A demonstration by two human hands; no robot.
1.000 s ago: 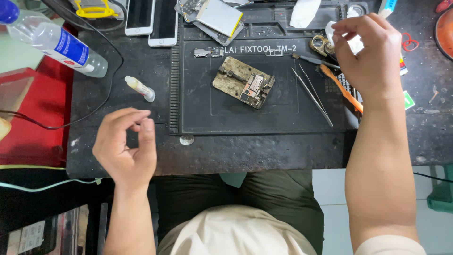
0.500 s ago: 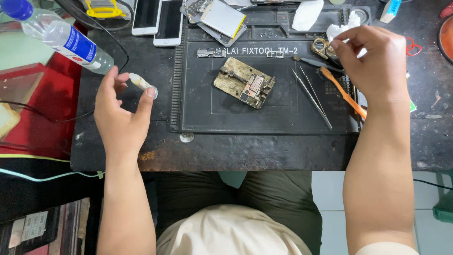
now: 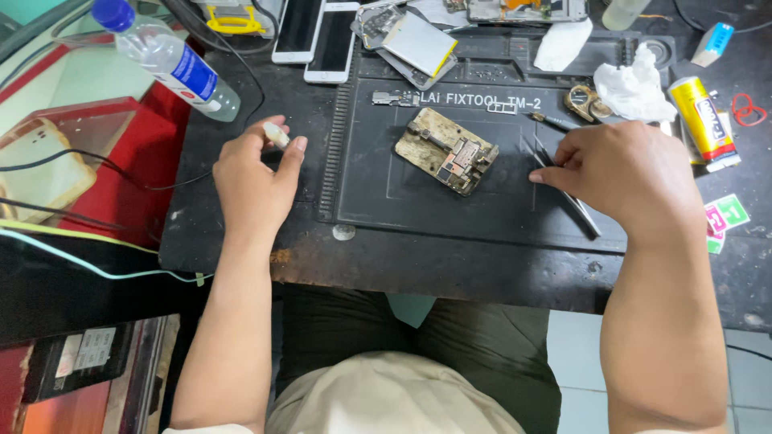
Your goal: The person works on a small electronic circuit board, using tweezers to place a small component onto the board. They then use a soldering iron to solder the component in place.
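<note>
Overhead view of a cluttered repair surface (image 3: 450, 257), dark and worn, with a black ribbed work mat (image 3: 482, 201) at centre

Progress, judged from the layout: circuit board clamped in a brass-coloured fixture (image 3: 447, 151), lying tilted in the middle of the mat, touched by neither hand; tools picked up or about to be, no work on the board under way yet; everything on the board itself apparently left to do

Left hand (image 3: 256, 178) resting just off the mat's left edge, fingers curled and nearly closed, thumb and forefinger pinching a small pale vial (image 3: 277, 134) by its tip, held clear of the surface

Right hand (image 3: 623, 178) at the mat's right side, palm down, fingers bent and close together, fingertips touching the upper end of a pair of thin metal tweezers (image 3: 577, 205) lying aslant on the mat; impossible to tell whether gripped or only touched, most of the hold being hidden under the knuckles

Around them: clear plastic water bottle (image 3: 165, 58) with blue cap lying at upper left, two smartphones (image 3: 318, 30) face up beside it, an opened phone with its battery (image 3: 410, 44) above the mat, crumpled white tissue (image 3: 635, 87) and a yellow tube (image 3: 701, 120) at upper right, well apart from the fixture
</note>
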